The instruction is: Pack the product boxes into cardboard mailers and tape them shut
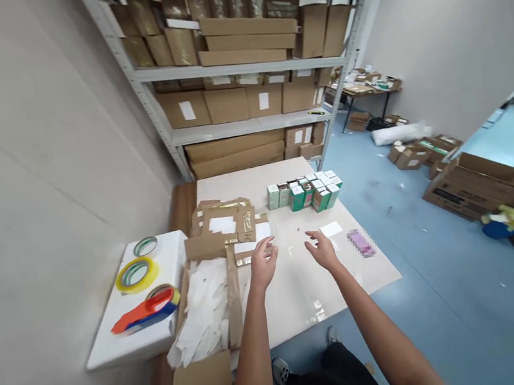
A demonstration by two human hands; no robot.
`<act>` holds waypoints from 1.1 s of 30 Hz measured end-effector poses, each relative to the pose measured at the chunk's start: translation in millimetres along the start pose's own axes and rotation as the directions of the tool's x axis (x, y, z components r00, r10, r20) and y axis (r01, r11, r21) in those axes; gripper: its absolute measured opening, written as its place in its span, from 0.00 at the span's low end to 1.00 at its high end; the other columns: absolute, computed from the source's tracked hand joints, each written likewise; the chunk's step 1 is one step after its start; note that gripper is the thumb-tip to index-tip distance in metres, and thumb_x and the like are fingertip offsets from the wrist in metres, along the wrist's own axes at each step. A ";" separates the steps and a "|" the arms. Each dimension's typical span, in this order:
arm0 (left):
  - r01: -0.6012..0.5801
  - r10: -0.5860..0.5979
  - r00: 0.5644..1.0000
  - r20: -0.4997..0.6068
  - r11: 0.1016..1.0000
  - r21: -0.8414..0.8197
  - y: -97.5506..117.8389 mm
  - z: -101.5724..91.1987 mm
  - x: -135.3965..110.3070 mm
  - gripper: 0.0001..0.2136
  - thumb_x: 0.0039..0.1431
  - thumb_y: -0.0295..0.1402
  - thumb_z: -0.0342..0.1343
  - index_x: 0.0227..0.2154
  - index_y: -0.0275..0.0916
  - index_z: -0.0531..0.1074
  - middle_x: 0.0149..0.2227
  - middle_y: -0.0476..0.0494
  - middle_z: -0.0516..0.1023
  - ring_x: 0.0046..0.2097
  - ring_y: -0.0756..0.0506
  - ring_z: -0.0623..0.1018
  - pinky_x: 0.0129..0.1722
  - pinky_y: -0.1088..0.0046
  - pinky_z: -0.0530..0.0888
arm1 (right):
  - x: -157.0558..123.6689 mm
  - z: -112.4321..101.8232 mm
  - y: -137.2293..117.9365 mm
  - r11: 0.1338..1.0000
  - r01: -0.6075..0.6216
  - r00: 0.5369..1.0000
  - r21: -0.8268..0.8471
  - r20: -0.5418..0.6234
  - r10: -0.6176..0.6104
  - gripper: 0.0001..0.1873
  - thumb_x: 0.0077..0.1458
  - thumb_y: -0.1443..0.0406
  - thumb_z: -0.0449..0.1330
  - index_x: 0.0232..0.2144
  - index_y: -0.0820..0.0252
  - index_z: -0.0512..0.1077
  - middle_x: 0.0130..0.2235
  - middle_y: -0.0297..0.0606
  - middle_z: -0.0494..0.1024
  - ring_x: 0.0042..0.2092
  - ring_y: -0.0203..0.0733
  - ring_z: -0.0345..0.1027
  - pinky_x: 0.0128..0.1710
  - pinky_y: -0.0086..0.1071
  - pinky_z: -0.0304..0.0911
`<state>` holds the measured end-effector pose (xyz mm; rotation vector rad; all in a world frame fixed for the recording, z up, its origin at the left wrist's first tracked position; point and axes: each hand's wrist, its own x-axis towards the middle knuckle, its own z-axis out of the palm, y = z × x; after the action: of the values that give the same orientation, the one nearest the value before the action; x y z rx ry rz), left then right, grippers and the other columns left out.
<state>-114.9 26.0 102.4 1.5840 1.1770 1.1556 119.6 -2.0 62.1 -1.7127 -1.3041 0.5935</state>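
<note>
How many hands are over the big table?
2. The left hand is beside the cardboard pile, and the right hand is near the white paper. I see no others over the table, and none looks hidden.

No text, brand or number could be read with certainty in the head view. White labels (186,110) stood on the brown cartons (227,106) of the shelving unit (251,126), and a white rectangle lay on the flattened cardboard (207,220) on the table (286,315); any writing on these was too small to resolve. Dark printing (456,200) ran along one side of the large floor carton (479,177), illegible, and marks on the small green-and-white boxes (297,199) were likewise unreadable.
</note>
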 end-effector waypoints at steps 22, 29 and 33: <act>0.077 -0.142 0.972 0.188 0.946 0.315 -17.8 258.6 154.7 0.21 0.65 0.34 0.55 0.61 0.47 0.71 0.58 0.41 0.74 0.48 0.45 0.79 0.42 0.71 0.78 | 237.4 -136.1 166.3 0.984 -0.133 0.991 0.123 -0.001 0.134 0.29 0.54 0.60 0.61 0.59 0.56 0.72 0.56 0.44 0.79 0.50 0.50 0.74 0.50 0.44 0.72; 0.041 -0.290 0.894 0.341 0.812 0.583 -57.3 370.6 247.1 0.32 0.63 0.32 0.56 0.70 0.45 0.59 0.64 0.37 0.69 0.54 0.40 0.78 0.54 0.64 0.73 | 277.2 -157.5 218.8 0.974 -0.201 0.979 0.102 0.042 0.198 0.29 0.54 0.61 0.62 0.59 0.53 0.71 0.53 0.42 0.80 0.44 0.46 0.76 0.50 0.43 0.72; 0.138 -0.457 0.834 0.309 0.715 0.685 -87.3 408.8 281.6 0.37 0.58 0.33 0.60 0.71 0.44 0.57 0.66 0.33 0.65 0.60 0.36 0.75 0.55 0.65 0.72 | 296.9 -154.4 237.7 0.966 -0.243 0.967 0.088 0.103 0.233 0.30 0.54 0.61 0.63 0.59 0.52 0.71 0.53 0.42 0.80 0.44 0.46 0.77 0.48 0.42 0.73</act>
<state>301.5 281.1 -22.3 1.9098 1.5130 0.0931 463.2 205.1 -24.9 -1.7895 -1.1177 0.8717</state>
